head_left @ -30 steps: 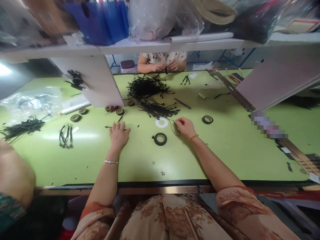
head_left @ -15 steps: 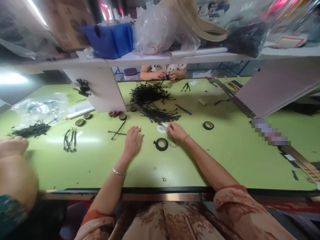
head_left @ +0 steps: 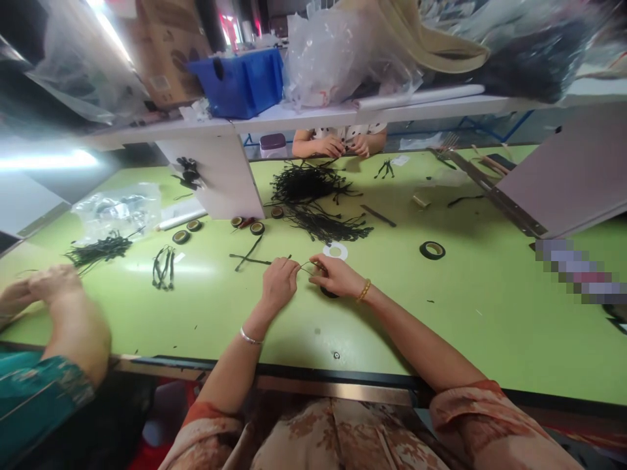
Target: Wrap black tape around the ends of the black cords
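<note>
A thin black cable [head_left: 306, 264] is stretched between my hands above the green table, one end poking out past the left fingers. My left hand [head_left: 280, 282] is closed on it in a pinch. Facing it, my right hand [head_left: 341, 276] grips the cable's other part between thumb and fingers. Under the right hand lies a roll of black tape [head_left: 330, 293], mostly covered. A flat white ring [head_left: 341, 250] rests just beyond that hand. Left of my left hand are crossed black strips [head_left: 248, 256]. Farther back spreads a heap of black cables [head_left: 306, 186].
Tape rolls [head_left: 432, 250] lie to the right and by the white divider [head_left: 230, 179]. A small cable bundle [head_left: 163, 269] is on the left. Overhead, a shelf [head_left: 313, 118] bears a blue bin [head_left: 245, 81] and bags. Co-workers' hands [head_left: 53, 284] are at left and across the table.
My right hand has lifted the cable from beside the tape roll and moved over the roll. My left hand, empty and spread before, has closed on the cable. The view has shifted left.
</note>
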`<control>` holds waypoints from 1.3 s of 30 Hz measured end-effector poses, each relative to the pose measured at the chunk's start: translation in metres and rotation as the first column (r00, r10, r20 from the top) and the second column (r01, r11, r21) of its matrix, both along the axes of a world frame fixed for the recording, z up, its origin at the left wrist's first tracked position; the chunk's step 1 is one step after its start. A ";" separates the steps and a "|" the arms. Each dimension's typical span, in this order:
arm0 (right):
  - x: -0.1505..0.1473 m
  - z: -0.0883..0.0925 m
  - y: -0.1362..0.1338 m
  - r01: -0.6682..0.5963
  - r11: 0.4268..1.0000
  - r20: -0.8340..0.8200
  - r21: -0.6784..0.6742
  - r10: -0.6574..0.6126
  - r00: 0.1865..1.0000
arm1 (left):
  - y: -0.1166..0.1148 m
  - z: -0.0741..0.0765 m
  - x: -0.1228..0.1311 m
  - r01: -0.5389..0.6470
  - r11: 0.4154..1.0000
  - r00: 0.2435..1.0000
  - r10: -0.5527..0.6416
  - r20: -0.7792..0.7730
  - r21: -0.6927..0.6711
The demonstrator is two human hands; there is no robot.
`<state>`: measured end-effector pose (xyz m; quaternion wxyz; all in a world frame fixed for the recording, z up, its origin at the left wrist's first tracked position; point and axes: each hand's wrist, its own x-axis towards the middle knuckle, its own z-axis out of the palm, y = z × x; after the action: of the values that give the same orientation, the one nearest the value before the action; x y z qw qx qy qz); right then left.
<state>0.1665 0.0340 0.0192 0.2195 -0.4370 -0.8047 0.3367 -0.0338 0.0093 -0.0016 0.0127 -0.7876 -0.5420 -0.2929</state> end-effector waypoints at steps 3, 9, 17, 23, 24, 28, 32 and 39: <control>-0.002 0.003 -0.006 -0.053 0.994 0.215 0.096 0.032 0.976 | 0.000 0.007 -0.001 -0.027 0.991 0.999 0.032 0.038 -0.128; 0.002 0.008 -0.011 -0.138 0.973 0.446 0.187 0.041 0.894 | 0.003 0.021 -0.010 0.063 0.921 0.951 0.061 0.302 -0.384; 0.012 0.004 0.001 -0.173 0.974 0.321 0.146 0.119 0.940 | 0.008 0.026 -0.025 0.309 0.715 0.884 0.027 0.467 -0.627; 0.010 0.003 0.006 -0.264 0.958 0.351 0.115 0.210 0.913 | 0.004 0.022 -0.019 0.266 0.781 0.953 -0.123 0.279 -0.566; 0.008 0.002 0.005 -0.263 0.958 0.370 0.116 0.204 0.906 | 0.002 0.022 -0.014 0.221 0.842 0.969 -0.133 0.207 -0.492; 0.002 0.000 0.003 -0.230 0.966 0.397 0.115 0.167 0.902 | -0.008 0.018 0.009 0.127 0.940 0.985 -0.157 -0.073 -0.316; 0.006 0.000 0.006 -0.231 0.968 0.288 0.093 0.196 0.937 | -0.015 0.016 0.021 0.068 0.916 0.964 -0.162 -0.209 -0.395; 0.026 0.010 0.017 -0.250 0.968 0.046 0.009 0.250 0.967 | -0.016 0.030 0.012 0.141 0.873 0.990 -0.135 0.047 -0.466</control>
<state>0.1928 0.0507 0.0287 0.1604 -0.3378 -0.8605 0.3461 -0.0215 -0.0068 0.0286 -0.2020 -0.8020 -0.5393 -0.1586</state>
